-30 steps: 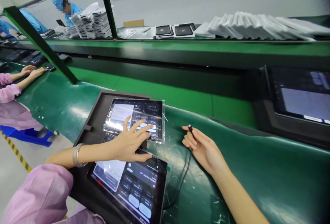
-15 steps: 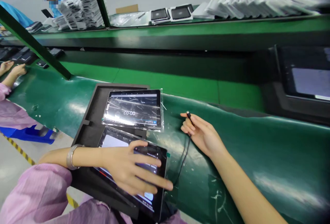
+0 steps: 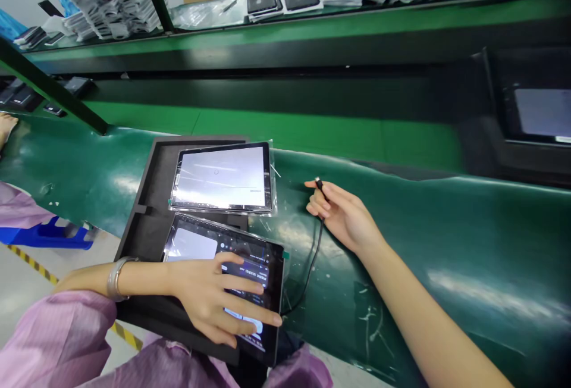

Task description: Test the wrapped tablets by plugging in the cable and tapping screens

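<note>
My left hand [image 3: 223, 296] is spread across the nearer tablet [image 3: 274, 293], fingers apart; whether the fingertips press the glass I cannot tell. That tablet's screen is lit with small text and light panels. Between the thumb and fingers of my right hand [image 3: 345, 215] is a black USB cable [image 3: 318, 248], its small plug pointing up and away. The cable runs down toward the nearer tablet's right edge, where its end is hidden. Just beyond lies a second tablet [image 3: 218, 177] in clear film, showing a mostly white screen. Both tablets rest partly on a black foam tray [image 3: 149, 185].
A green conveyor belt [image 3: 285, 114] runs behind the green-topped bench [image 3: 423, 245]. On the right, another tablet [image 3: 546, 111] sits on a dark tray. White-wrapped stacks [image 3: 120, 1] line the far shelf. A slanted green post [image 3: 57, 87] and a co-worker's hand [image 3: 6, 126] are at left.
The farther tablet's screen has gone from a dark timer page to a mostly white one. My view has shifted slightly. My right hand keeps the cable; my left hand stays over the nearer tablet.
</note>
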Demonstrator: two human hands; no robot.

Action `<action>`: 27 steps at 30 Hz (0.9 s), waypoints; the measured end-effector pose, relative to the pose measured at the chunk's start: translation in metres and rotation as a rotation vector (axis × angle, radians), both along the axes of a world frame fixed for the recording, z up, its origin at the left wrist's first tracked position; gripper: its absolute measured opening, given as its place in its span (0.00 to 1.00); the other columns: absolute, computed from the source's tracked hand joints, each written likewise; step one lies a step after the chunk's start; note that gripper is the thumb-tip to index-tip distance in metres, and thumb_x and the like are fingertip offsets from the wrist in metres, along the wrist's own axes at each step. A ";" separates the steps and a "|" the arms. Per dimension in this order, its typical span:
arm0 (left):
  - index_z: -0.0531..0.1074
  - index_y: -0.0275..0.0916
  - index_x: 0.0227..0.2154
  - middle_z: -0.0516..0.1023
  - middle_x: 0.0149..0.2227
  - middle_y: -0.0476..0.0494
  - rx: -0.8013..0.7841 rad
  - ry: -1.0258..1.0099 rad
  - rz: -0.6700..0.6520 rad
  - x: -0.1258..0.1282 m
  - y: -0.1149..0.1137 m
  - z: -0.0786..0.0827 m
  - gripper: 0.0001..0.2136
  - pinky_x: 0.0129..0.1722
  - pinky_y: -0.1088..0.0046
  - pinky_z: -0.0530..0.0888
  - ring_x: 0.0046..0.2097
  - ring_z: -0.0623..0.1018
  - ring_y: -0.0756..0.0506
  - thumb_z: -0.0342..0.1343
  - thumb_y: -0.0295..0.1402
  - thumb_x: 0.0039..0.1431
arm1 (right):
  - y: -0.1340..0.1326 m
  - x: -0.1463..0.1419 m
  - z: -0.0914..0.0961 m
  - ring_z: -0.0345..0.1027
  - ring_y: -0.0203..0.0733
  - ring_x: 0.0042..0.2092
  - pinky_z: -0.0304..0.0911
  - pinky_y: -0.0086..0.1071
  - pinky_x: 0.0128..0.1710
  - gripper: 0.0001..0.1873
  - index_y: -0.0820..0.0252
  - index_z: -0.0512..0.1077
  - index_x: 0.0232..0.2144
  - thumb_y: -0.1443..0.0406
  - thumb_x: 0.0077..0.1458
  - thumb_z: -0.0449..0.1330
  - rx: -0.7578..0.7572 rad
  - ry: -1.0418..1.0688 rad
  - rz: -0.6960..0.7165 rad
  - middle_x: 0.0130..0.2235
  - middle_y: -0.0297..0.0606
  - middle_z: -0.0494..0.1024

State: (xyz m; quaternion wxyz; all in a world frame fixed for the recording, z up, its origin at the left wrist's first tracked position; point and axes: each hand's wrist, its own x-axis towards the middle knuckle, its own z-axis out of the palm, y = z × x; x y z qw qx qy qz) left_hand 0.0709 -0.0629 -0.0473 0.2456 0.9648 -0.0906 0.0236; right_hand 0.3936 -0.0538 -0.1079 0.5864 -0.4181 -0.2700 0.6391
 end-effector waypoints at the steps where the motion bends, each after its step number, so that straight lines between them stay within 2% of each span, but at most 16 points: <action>1: 0.78 0.67 0.49 0.67 0.65 0.68 -0.029 0.028 0.006 0.001 0.000 0.001 0.12 0.71 0.61 0.59 0.63 0.73 0.44 0.57 0.50 0.63 | 0.000 0.000 0.000 0.45 0.38 0.28 0.56 0.35 0.29 0.14 0.59 0.82 0.44 0.58 0.58 0.68 -0.003 -0.002 0.000 0.26 0.32 0.54; 8: 0.79 0.64 0.47 0.66 0.67 0.66 -0.015 0.015 0.043 0.004 -0.005 0.003 0.12 0.70 0.57 0.57 0.65 0.71 0.42 0.55 0.51 0.65 | 0.000 0.000 0.002 0.45 0.38 0.28 0.57 0.34 0.29 0.14 0.59 0.82 0.44 0.58 0.58 0.69 -0.010 -0.001 0.001 0.25 0.31 0.54; 10: 0.77 0.66 0.51 0.67 0.67 0.65 -0.003 0.016 0.088 0.002 -0.005 0.003 0.14 0.70 0.55 0.57 0.67 0.69 0.40 0.56 0.53 0.64 | 0.000 0.000 0.002 0.46 0.37 0.27 0.58 0.35 0.29 0.15 0.58 0.82 0.45 0.58 0.58 0.69 -0.015 -0.014 -0.002 0.25 0.31 0.55; 12: 0.74 0.64 0.57 0.68 0.67 0.59 0.062 -0.023 0.189 -0.001 0.002 0.005 0.19 0.70 0.53 0.57 0.68 0.66 0.37 0.57 0.52 0.64 | 0.000 0.001 0.001 0.47 0.37 0.26 0.60 0.35 0.29 0.17 0.58 0.80 0.47 0.57 0.58 0.69 -0.017 -0.019 -0.006 0.24 0.29 0.56; 14: 0.70 0.60 0.61 0.66 0.69 0.54 0.157 -0.077 0.400 -0.006 0.018 0.009 0.21 0.70 0.51 0.57 0.70 0.61 0.36 0.56 0.48 0.66 | -0.001 0.002 -0.002 0.49 0.36 0.24 0.62 0.34 0.30 0.18 0.55 0.79 0.48 0.55 0.58 0.71 -0.020 -0.016 -0.016 0.22 0.28 0.57; 16: 0.68 0.56 0.63 0.61 0.71 0.49 0.207 -0.109 0.706 -0.014 0.045 0.013 0.21 0.70 0.48 0.56 0.73 0.55 0.36 0.53 0.44 0.69 | -0.001 0.003 -0.005 0.52 0.35 0.24 0.66 0.34 0.34 0.16 0.52 0.78 0.43 0.54 0.56 0.72 -0.022 -0.017 -0.018 0.21 0.27 0.60; 19: 0.64 0.49 0.65 0.53 0.74 0.42 0.171 -0.124 1.156 -0.035 0.098 0.012 0.21 0.72 0.45 0.53 0.74 0.51 0.35 0.48 0.44 0.72 | -0.001 0.005 -0.009 0.57 0.35 0.24 0.69 0.37 0.39 0.15 0.52 0.75 0.33 0.52 0.56 0.73 -0.028 -0.045 0.024 0.21 0.28 0.63; 22: 0.60 0.44 0.66 0.52 0.73 0.34 0.126 -0.020 1.509 -0.058 0.144 0.003 0.24 0.71 0.42 0.51 0.74 0.51 0.34 0.48 0.44 0.71 | -0.002 0.006 -0.010 0.52 0.33 0.22 0.66 0.35 0.35 0.15 0.54 0.74 0.32 0.53 0.57 0.72 -0.028 -0.062 0.060 0.20 0.26 0.58; 24: 0.58 0.43 0.67 0.52 0.73 0.32 0.072 0.084 1.661 -0.067 0.162 -0.003 0.26 0.69 0.37 0.51 0.74 0.50 0.33 0.48 0.44 0.70 | -0.002 0.006 -0.011 0.45 0.32 0.23 0.60 0.31 0.28 0.15 0.55 0.76 0.32 0.54 0.56 0.73 -0.020 -0.070 0.047 0.20 0.26 0.52; 27: 0.54 0.47 0.69 0.50 0.74 0.34 0.018 0.124 1.670 -0.068 0.167 -0.008 0.28 0.66 0.29 0.51 0.74 0.50 0.32 0.47 0.47 0.71 | 0.002 0.005 -0.012 0.45 0.32 0.25 0.50 0.29 0.24 0.15 0.57 0.77 0.34 0.54 0.55 0.74 -0.009 -0.122 0.010 0.23 0.27 0.52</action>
